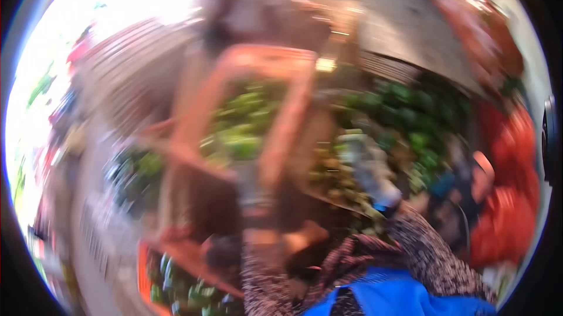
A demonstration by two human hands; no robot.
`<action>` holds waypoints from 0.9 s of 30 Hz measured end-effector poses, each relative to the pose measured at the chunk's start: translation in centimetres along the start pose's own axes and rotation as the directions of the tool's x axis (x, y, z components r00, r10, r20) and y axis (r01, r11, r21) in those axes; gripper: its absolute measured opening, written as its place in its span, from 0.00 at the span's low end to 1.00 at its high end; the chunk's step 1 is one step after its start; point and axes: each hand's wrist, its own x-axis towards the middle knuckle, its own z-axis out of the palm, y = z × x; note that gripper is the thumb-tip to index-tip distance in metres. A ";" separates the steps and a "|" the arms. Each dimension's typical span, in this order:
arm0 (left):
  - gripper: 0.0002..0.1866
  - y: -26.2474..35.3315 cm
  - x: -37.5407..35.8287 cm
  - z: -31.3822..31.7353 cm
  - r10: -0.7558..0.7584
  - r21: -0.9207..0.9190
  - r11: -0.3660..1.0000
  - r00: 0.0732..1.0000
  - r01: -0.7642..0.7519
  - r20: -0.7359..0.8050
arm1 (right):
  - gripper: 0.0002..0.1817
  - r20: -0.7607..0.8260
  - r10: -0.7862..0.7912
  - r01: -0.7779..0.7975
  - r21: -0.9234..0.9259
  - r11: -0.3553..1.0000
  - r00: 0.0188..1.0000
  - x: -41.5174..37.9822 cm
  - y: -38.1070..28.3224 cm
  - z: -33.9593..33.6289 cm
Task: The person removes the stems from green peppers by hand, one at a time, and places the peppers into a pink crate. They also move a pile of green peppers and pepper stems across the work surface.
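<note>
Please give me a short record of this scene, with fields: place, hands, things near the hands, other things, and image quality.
place: looks like a produce stall, crates of greens
hands: arms in patterned sleeves reach forward; the hands cannot be made out
things near the hands: orange crate of pale green produce; whether it is held cannot be told
other things: dark green produce; red produce; blue cloth
image quality: heavy motion blur, fisheye view
</note>
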 end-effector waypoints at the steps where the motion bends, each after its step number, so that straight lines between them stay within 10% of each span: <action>1: 0.23 0.9 1.4 -0.6 -0.076 -0.135 0.990 0.944 0.034 -0.321 | 0.27 0.123 -0.204 0.238 -0.510 0.827 0.971 -0.3 -2.7 0.1; 2: 0.32 1.9 2.7 -1.2 -0.137 -0.248 0.969 0.803 -0.014 -0.580 | 0.30 0.155 -0.158 0.221 -0.692 0.687 0.975 -0.2 0.3 -1.2; 3: 0.39 0.7 2.5 1.7 -0.201 -0.338 0.936 0.939 0.100 -0.280 | 0.34 0.219 -0.089 0.233 -0.826 0.514 0.972 0.6 4.1 -3.2; 6: 0.34 4.8 2.1 -0.2 -0.021 -0.252 0.967 0.997 0.041 0.081 | 0.36 -0.079 0.129 -0.151 -0.476 0.866 0.989 2.5 11.6 -7.8; 9: 0.30 5.7 2.2 0.5 -0.026 -0.028 0.999 0.992 0.030 0.126 | 0.40 -0.345 0.262 -0.405 -0.458 0.791 0.901 6.4 9.1 -10.4; 12: 0.27 6.1 3.0 0.4 -0.064 0.022 0.998 0.983 0.061 0.171 | 0.47 -0.375 -0.099 -0.191 -0.661 0.725 0.922 12.9 14.3 -15.0; 14: 0.32 6.6 3.3 0.5 -0.112 0.043 0.993 0.969 0.106 0.218 | 0.55 -0.494 0.324 -0.585 -0.595 0.551 0.807 17.1 14.6 -17.3; 18: 0.36 6.7 3.6 0.9 -0.128 0.090 0.990 0.969 0.111 0.209 | 0.57 -0.507 0.447 -0.670 -0.461 0.582 0.737 20.1 16.8 -18.4; 21: 0.33 7.1 3.6 0.5 -0.098 0.068 0.994 0.979 0.087 0.179 | 0.58 -0.370 0.376 -0.448 -0.129 0.885 0.850 22.3 29.7 -21.3; 23: 0.31 6.8 3.5 1.4 -0.054 0.038 0.998 0.993 0.051 0.108 | 0.55 -0.376 0.660 -0.649 0.174 0.740 0.651 16.1 14.6 -15.2; 25: 0.28 10.6 3.8 -4.2 -0.162 -0.152 0.966 0.946 0.211 0.282 | 0.48 -0.187 0.196 -0.222 -0.127 0.967 0.963 10.9 17.3 -14.3; 26: 0.26 8.2 3.3 -1.9 0.079 -0.217 0.974 0.996 -0.070 0.034 | 0.46 -0.060 -0.168 0.134 -0.368 0.920 0.984 9.1 17.2 -11.4; 27: 0.24 5.9 2.5 0.3 0.126 -0.212 0.970 0.992 -0.120 0.015 | 0.39 -0.210 0.160 -0.097 0.283 0.954 0.965 7.5 16.5 -8.0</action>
